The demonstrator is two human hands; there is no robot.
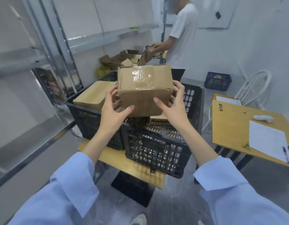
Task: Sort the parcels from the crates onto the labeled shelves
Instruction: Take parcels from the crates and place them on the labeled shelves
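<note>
Hovering over black plastic crate, taped brown cardboard parcel is clasped by left grip and right grip, likely for label-reading

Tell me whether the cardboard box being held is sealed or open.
Sealed. Clear tape covers the closed top flaps of the cardboard box, held by the left hand and right hand.
</note>
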